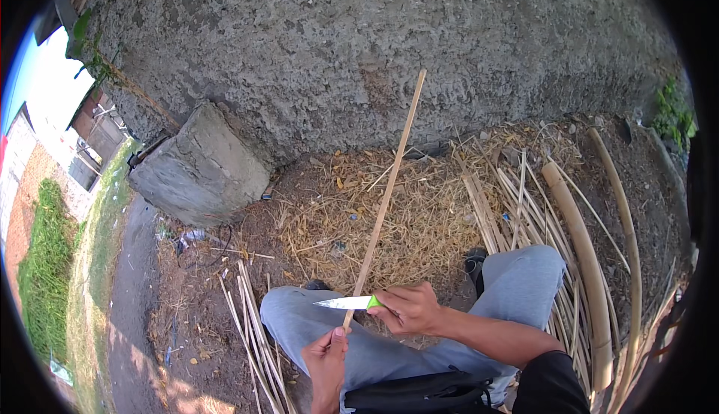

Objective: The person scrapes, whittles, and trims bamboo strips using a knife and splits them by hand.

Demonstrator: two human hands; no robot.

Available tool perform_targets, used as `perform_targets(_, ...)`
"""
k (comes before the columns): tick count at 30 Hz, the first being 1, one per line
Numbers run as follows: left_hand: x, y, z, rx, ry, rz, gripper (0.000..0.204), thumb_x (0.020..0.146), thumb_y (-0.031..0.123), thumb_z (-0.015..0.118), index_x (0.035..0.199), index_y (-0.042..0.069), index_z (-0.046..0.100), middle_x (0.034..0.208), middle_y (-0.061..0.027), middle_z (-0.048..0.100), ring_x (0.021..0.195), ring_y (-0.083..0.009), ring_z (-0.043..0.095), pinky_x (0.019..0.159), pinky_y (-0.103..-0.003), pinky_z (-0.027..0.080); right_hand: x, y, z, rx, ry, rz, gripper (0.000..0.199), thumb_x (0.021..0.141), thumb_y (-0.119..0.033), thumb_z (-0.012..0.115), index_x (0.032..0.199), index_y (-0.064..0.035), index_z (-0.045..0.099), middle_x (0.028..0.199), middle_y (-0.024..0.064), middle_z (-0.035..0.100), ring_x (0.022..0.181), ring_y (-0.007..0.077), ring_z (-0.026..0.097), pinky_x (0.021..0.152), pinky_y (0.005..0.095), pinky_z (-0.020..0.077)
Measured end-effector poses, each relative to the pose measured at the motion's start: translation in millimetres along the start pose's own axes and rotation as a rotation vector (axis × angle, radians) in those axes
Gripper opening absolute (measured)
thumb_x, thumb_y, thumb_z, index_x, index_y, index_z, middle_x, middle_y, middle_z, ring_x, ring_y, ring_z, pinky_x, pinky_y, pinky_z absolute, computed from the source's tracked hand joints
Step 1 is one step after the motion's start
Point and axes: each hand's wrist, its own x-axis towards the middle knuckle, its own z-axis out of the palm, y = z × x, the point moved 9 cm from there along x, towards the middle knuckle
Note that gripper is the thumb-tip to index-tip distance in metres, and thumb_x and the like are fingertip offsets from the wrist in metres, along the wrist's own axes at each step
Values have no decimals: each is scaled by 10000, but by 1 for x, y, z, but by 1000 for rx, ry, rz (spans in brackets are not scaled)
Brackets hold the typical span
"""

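A long, flat bamboo strip [387, 192] slants up and away from my lap toward the wall. My left hand [326, 359] is closed round its near end, thumb on top. In my right hand [408, 308] is a small knife [347, 303] with a green handle, the fingers wrapped round it. Its pale blade points left and lies across the strip just above my left hand. Whether the edge cuts into the bamboo I cannot tell.
Thin bamboo strips [255, 339] lie by my left knee. On the right are more split strips [524, 212], a thick bamboo pole [580, 264] and a thinner curved pole [625, 227]. Shavings [352, 227] cover the ground before a rough wall [359, 55]. A concrete block [202, 171] stands at left.
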Motion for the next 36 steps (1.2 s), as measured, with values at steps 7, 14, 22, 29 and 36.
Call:
perform_targets(7,1,-3,3,-47,-65,-39,300,984,210,634,941,-79,701,611,-13,531,450,-31,378,401,-198,236,6,-2,-6,-79,58,-22,267,787,-243,791,915,-35,683,597,25,570,441,186,568,382,316,420)
perform_targets(14,-3,-6,3,-75,-59,-51,308,988,215,629,945,-85,688,606,-10,522,449,-30,375,400,-199,231,12,4,-10,-137,60,8,244,809,-253,778,894,-44,687,607,25,591,441,180,572,383,322,416)
perform_targets(22,-20,-24,-15,137,-98,-110,325,999,280,597,771,55,652,628,81,480,573,-33,397,510,-229,291,18,31,-26,-174,178,122,235,823,-248,769,910,-45,689,613,30,609,434,184,567,365,328,395)
perform_targets(29,-22,-19,-29,169,-63,-35,359,1008,274,586,698,92,602,609,94,437,549,-19,349,496,-224,239,24,35,-34,-191,204,142,212,838,-241,753,913,-49,707,602,30,609,424,178,560,358,329,376)
perform_targets(36,-40,-6,-36,244,-109,22,408,1018,266,561,648,93,559,572,90,404,522,-23,324,474,-238,224,31,61,-52,-175,270,263,162,859,-200,728,872,-39,714,593,52,613,420,191,558,370,333,384)
